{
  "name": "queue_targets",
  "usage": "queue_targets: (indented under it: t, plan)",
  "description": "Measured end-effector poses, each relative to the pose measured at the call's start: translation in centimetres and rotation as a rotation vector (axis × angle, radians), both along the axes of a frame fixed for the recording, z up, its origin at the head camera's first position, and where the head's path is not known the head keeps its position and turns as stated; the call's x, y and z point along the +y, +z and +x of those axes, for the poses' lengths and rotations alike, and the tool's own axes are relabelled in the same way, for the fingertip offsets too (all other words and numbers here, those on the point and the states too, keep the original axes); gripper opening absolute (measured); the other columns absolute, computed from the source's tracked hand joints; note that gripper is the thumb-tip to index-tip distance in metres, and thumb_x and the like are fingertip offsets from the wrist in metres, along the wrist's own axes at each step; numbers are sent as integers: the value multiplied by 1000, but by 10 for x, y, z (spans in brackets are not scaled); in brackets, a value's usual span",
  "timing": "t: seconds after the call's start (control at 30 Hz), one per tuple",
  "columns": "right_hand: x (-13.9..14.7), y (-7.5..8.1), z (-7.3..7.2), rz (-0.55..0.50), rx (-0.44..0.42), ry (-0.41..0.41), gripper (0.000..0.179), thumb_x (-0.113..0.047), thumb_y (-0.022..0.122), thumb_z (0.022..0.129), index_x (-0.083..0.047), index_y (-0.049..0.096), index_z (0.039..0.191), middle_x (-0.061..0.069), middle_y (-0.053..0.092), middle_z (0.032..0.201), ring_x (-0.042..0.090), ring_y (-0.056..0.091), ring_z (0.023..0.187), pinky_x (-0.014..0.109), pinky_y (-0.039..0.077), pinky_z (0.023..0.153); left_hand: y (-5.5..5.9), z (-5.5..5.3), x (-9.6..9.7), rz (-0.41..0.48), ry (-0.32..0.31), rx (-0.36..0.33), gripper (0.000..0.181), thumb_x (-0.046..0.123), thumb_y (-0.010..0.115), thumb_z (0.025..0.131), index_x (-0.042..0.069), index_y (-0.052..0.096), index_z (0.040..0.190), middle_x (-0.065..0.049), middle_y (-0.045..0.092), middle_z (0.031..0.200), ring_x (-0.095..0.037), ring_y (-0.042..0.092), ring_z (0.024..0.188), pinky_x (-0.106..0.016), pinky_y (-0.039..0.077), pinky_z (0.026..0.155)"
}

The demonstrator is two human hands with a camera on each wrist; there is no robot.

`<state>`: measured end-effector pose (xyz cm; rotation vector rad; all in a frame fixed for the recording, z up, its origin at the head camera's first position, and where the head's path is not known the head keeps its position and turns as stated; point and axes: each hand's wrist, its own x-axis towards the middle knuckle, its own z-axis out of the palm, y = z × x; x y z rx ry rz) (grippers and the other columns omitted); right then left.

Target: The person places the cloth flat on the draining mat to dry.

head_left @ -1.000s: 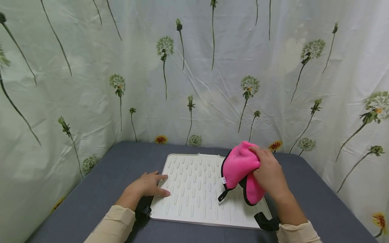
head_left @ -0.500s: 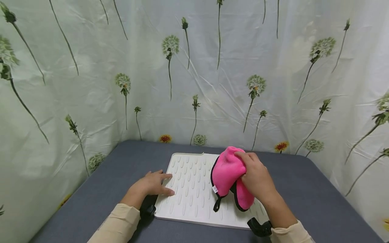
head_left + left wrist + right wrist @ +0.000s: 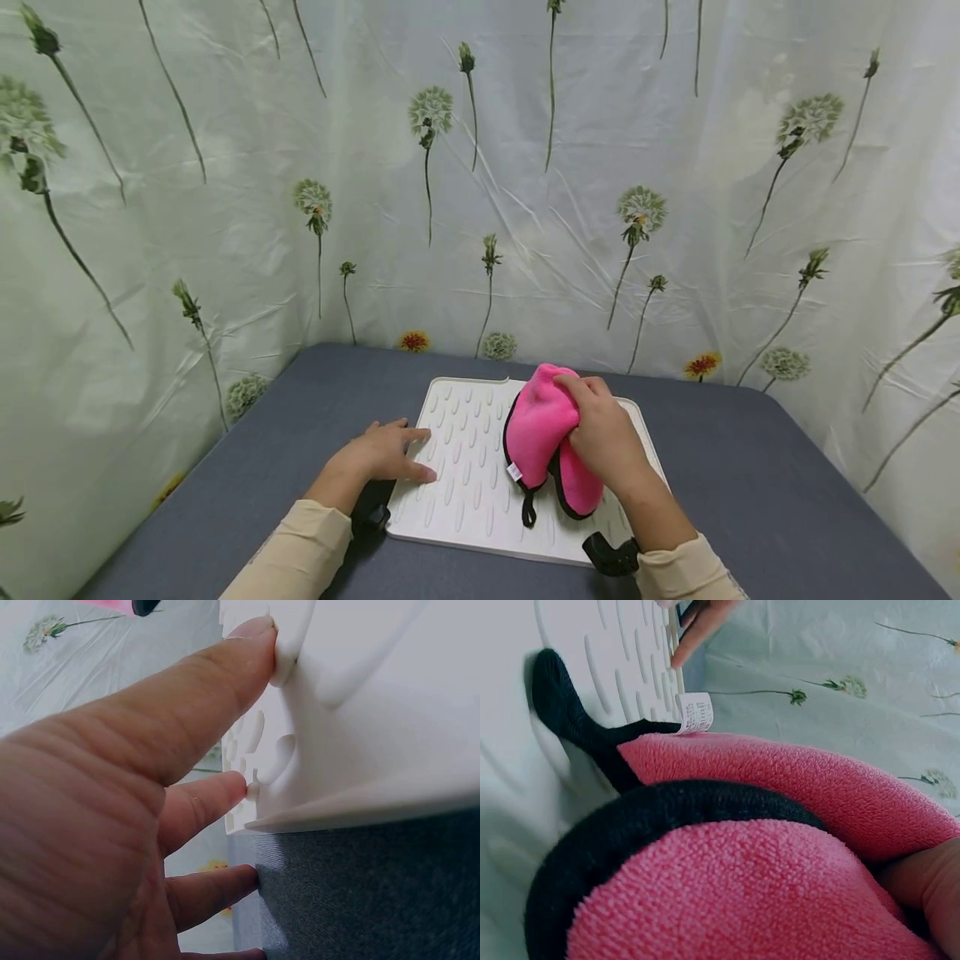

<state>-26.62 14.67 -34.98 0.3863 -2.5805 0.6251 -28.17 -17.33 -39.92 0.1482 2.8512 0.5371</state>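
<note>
A white draining mat (image 3: 461, 496) with raised oval ribs lies on the dark grey table. My left hand (image 3: 378, 454) rests at its left edge, thumb and forefinger on the ribs; in the left wrist view two other fingers (image 3: 214, 892) reach down onto the table. My right hand (image 3: 607, 437) grips a bunched pink cleaning cloth (image 3: 536, 429) over the mat's right half. The fluffy cloth has black edging, a white label (image 3: 695, 712) and a black hanging loop (image 3: 570, 712), which hangs close over the ribs. Folds of the cloth hide part of my right fingers.
A dark grey cloth covers the table (image 3: 727, 467), which extends on both sides of the mat. Behind it hangs a pale curtain (image 3: 360, 167) printed with dandelions. Black wrist mounts (image 3: 611, 554) sit low beside the mat.
My right hand has moved left across the mat with the pink cloth. My left hand keeps its place at the mat's left edge. The head view has shifted slightly.
</note>
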Motion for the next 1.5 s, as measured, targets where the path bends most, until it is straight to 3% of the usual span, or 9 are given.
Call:
queue_targets:
  t: [0.3,0.5,0.73,0.97,1.2,1.5]
  plan:
    - [-12,-18,-6,-4,-28,18,58,7,63,82,-16,62,135,17,62,120,38,70,94,52,59,79,0,0,5,-3,-5,-4,79,50,85,79,22,57,147,-22,38,162,-62,22,147,-78,25,111]
    - [-19,-24,-6,37,-54,71,61,7,67,80,-14,61,137,16,62,126,37,69,104,52,58,85,2,-1,5,-18,2,-5,79,50,85,79,21,57,147,-22,38,162,-62,22,147,-79,24,111]
    - [-24,-32,-2,128,-227,185,59,-4,71,87,-15,57,143,22,53,145,44,60,124,59,53,98,5,0,6,-32,3,-3,79,50,85,79,20,57,147,-22,39,161,-62,23,147,-79,25,111]
    - [-20,-35,1,166,-315,170,57,-8,68,90,-12,55,145,28,47,150,52,45,137,66,42,108,6,-1,5,-31,-3,-11,81,50,85,79,20,55,148,-23,38,161,-62,22,147,-79,24,111]
    - [-19,-35,0,175,-392,169,55,-10,65,93,-15,54,147,27,44,153,53,39,140,69,41,107,3,-2,2,-31,-12,-9,82,52,84,79,20,55,149,-23,37,162,-63,22,147,-78,24,111]
    - [-18,-34,1,153,-405,172,56,-9,65,93,-16,54,147,25,44,154,52,39,141,68,41,108,1,-1,2,-22,-6,0,82,52,85,78,20,56,148,-24,37,161,-64,22,146,-79,25,110]
